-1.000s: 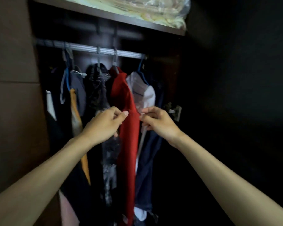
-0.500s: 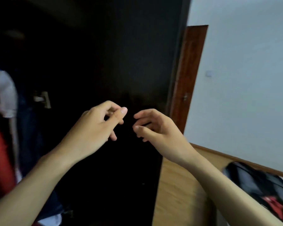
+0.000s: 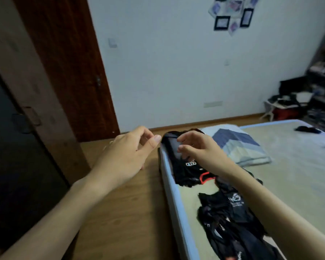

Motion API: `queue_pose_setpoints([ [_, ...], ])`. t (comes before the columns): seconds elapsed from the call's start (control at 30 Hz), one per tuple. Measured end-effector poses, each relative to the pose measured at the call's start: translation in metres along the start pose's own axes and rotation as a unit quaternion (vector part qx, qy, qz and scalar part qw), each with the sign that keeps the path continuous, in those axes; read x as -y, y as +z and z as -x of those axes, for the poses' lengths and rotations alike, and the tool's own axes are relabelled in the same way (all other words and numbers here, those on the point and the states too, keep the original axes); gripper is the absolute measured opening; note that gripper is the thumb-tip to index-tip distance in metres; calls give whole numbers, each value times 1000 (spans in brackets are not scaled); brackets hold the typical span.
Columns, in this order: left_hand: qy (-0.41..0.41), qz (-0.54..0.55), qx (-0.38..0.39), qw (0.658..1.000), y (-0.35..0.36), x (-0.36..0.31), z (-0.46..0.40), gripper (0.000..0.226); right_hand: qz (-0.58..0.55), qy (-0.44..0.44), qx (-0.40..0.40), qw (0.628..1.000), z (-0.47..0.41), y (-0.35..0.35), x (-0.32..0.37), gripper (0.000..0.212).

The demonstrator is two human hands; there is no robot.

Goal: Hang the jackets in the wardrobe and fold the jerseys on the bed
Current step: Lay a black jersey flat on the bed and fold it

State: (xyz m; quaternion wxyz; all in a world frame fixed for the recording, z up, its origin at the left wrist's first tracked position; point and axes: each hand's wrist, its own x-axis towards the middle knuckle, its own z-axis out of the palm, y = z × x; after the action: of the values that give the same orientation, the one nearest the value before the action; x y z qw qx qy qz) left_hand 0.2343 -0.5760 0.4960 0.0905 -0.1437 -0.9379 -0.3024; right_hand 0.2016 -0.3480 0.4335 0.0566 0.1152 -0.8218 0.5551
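A black garment with a white ring logo and red trim [image 3: 186, 171] lies at the near corner of the bed [image 3: 289, 175]. A heap of dark clothes [image 3: 231, 222] lies closer to me along the bed's edge. My left hand [image 3: 124, 158] hovers over the wooden floor beside the bed, fingers curled with thumb out, holding nothing. My right hand [image 3: 199, 149] hovers above the black garment with fingers loosely bent and apart, holding nothing. The wardrobe [image 3: 17, 147] is at the left, its door dark.
A pillow with a blue pattern [image 3: 238, 145] lies on the bed behind my right hand. A brown room door [image 3: 69, 62] stands past the wardrobe. Cluttered shelves and bags [image 3: 308, 94] fill the far right corner. Small dark items [image 3: 306, 129] lie on the far side of the bed.
My view has swung right from the wardrobe's hanging clothes to the bed. Both hands let go of the red garment on the rail and now hover empty near the bed's corner.
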Motion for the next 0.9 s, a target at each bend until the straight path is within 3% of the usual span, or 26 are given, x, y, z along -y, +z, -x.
queue_pose_setpoints([
  [0.07,17,12,46,999,49,-4,-40,48,14,56,-37,998,6,-34,-43,13],
  [0.2,45,32,169,984,147,-17,-98,32,28,168,-98,981,34,-86,-111,11],
  [0.5,175,-13,359,917,325,-56,-197,31,14,358,-260,897,92,-138,-224,18],
  [0.67,245,-30,445,861,407,-51,-251,31,-11,458,-353,816,97,-135,-284,17],
  [0.9,260,-57,565,781,512,-14,-310,32,-71,589,-450,668,102,-95,-349,12],
])
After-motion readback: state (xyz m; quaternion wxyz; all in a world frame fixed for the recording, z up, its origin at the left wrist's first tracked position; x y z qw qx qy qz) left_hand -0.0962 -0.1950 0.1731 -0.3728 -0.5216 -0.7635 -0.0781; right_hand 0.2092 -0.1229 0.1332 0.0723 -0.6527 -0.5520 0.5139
